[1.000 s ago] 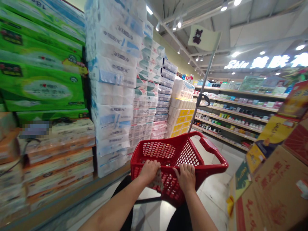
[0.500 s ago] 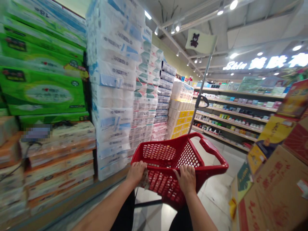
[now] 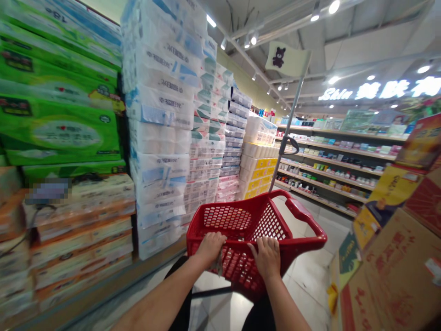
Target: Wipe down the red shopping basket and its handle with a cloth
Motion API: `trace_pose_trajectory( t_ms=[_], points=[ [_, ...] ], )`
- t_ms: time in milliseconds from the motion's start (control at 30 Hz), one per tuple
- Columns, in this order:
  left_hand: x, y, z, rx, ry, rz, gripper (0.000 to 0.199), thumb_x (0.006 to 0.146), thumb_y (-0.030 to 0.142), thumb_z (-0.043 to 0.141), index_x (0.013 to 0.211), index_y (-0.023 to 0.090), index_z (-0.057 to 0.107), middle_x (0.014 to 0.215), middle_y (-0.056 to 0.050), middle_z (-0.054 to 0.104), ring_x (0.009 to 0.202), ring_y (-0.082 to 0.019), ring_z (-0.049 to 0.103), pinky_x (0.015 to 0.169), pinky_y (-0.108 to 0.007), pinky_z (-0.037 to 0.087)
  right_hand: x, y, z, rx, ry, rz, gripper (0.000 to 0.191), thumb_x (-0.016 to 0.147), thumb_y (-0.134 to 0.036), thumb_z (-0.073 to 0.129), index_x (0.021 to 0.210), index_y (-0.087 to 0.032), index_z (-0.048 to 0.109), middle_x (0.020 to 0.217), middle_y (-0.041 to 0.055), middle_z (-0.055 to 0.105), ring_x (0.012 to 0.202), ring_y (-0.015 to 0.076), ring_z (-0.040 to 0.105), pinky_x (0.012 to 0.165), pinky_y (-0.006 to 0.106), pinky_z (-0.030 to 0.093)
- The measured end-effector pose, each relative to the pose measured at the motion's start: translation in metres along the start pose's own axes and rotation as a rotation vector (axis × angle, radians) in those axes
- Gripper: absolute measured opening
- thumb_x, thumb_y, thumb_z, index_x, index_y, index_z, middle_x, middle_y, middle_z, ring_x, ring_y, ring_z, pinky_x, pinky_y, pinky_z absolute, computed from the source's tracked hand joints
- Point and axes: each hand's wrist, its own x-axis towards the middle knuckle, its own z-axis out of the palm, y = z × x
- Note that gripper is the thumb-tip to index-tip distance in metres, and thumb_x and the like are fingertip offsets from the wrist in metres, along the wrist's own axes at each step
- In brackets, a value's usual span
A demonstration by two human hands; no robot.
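Supermarket aisle, white tile floor [image 3: 306,280]. Toilet-paper packs [image 3: 160,138] and green tissue packs [image 3: 58,131] stacked high on the left, cardboard cartons [image 3: 392,276] on the right. Product shelving [image 3: 330,161] further back, track spotlights [image 3: 253,40] on the ceiling [image 3: 365,37], lit sign [image 3: 379,90] above the shelving.

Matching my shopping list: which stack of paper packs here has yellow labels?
The farthest stack of toilet rolls along the aisle; the nearer stacks show green, orange, blue or pink instead.

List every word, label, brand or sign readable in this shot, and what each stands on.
"Skin": lit sign; the characters after it are too blurred to read.
"幸福阳光": white tissue packs.
Green packs: print too blurred to read.
Cartons: red characters too blurred to read.
Red basket: no text visible.
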Motion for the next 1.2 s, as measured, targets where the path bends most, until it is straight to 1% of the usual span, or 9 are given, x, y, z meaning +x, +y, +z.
trace_pose_trajectory(
  t_ms=[167, 300, 367, 433, 567, 833, 933, 1067, 1200],
  points=[
    [0.021, 0.035, 0.002, 0.001, 0.004, 0.078, 0.025, 0.094, 0.021, 0.034, 0.105, 0.020, 0.057, 0.097, -0.007, 0.060, 0.088, -0.020, 0.056, 0.079, -0.035, 0.042, 0.000, -0.001, -0.001, -0.013, 0.001, 0.004, 0.027, 0.092, -0.043, 0.049, 0.080, -0.020, 0.058, 0.082, 0.0051, 0.057, 0.087, 0.0233, 0.047, 0.095, 0.041, 0.030],
    [0.031, 0.062, 0.002, -0.041, 0.047, 0.164, 0.028, 0.096, 0.024, 0.032, 0.116, 0.022, 0.050, 0.101, -0.005, 0.060, 0.091, -0.020, 0.057, 0.079, -0.034, 0.044, 0.000, -0.001, 0.000, -0.019, -0.001, 0.001, 0.026, 0.091, -0.043, 0.050, 0.082, -0.020, 0.059, 0.082, 0.0052, 0.057, 0.088, 0.0236, 0.047, 0.095, 0.041, 0.030],
    [0.033, 0.070, 0.003, -0.046, 0.055, 0.159, 0.028, 0.095, 0.024, 0.034, 0.118, 0.021, 0.049, 0.103, -0.006, 0.060, 0.093, -0.021, 0.057, 0.079, -0.034, 0.044, 0.000, -0.001, 0.000, -0.019, -0.006, 0.000, 0.026, 0.091, -0.042, 0.050, 0.082, -0.020, 0.059, 0.082, 0.0051, 0.057, 0.088, 0.0235, 0.046, 0.096, 0.041, 0.029],
    [0.033, 0.072, 0.004, -0.048, 0.054, 0.124, 0.025, 0.094, 0.023, 0.035, 0.114, 0.020, 0.051, 0.102, -0.007, 0.061, 0.091, -0.021, 0.057, 0.079, -0.034, 0.043, 0.000, -0.001, -0.001, -0.018, -0.012, -0.001, 0.026, 0.091, -0.043, 0.050, 0.082, -0.020, 0.059, 0.082, 0.0049, 0.057, 0.088, 0.0233, 0.046, 0.096, 0.041, 0.029],
    [0.025, 0.057, 0.004, -0.046, 0.051, 0.074, 0.024, 0.094, 0.021, 0.035, 0.106, 0.021, 0.055, 0.097, -0.006, 0.061, 0.089, -0.021, 0.057, 0.079, -0.035, 0.041, 0.001, -0.002, -0.001, -0.020, -0.009, -0.002, 0.026, 0.091, -0.043, 0.050, 0.082, -0.020, 0.059, 0.081, 0.0047, 0.057, 0.087, 0.0231, 0.046, 0.096, 0.041, 0.029],
    [-0.008, -0.004, 0.006, 0.033, 0.053, -0.008, 0.028, 0.092, 0.018, 0.035, 0.113, 0.021, 0.054, 0.100, -0.008, 0.059, 0.093, -0.021, 0.054, 0.084, -0.037, 0.037, 0.000, -0.003, -0.001, -0.018, -0.004, 0.000, 0.027, 0.091, -0.044, 0.051, 0.080, -0.020, 0.059, 0.081, 0.0049, 0.057, 0.086, 0.0230, 0.046, 0.097, 0.041, 0.029],
    [-0.019, -0.023, 0.007, 0.046, 0.058, -0.063, 0.030, 0.091, 0.017, 0.034, 0.114, 0.022, 0.053, 0.101, -0.007, 0.058, 0.095, -0.021, 0.054, 0.085, -0.038, 0.036, -0.001, -0.003, -0.001, -0.017, 0.003, 0.002, 0.028, 0.091, -0.044, 0.050, 0.080, -0.020, 0.058, 0.082, 0.0052, 0.057, 0.087, 0.0231, 0.046, 0.096, 0.041, 0.029],
    [-0.029, -0.039, 0.007, 0.059, 0.066, -0.130, 0.029, 0.091, 0.017, 0.033, 0.111, 0.022, 0.053, 0.103, -0.007, 0.058, 0.095, -0.021, 0.053, 0.086, -0.038, 0.035, -0.001, -0.003, -0.001, -0.011, 0.008, 0.002, 0.028, 0.092, -0.044, 0.049, 0.079, -0.021, 0.058, 0.081, 0.0053, 0.057, 0.087, 0.0232, 0.047, 0.096, 0.041, 0.029],
    [-0.033, -0.046, 0.009, 0.041, 0.056, -0.159, 0.031, 0.092, 0.018, 0.030, 0.113, 0.022, 0.052, 0.105, -0.007, 0.057, 0.098, -0.021, 0.053, 0.087, -0.038, 0.034, 0.000, -0.003, -0.001, -0.016, 0.003, 0.004, 0.029, 0.092, -0.045, 0.048, 0.079, -0.021, 0.058, 0.081, 0.0054, 0.057, 0.087, 0.0235, 0.047, 0.096, 0.041, 0.030]
  ],
)
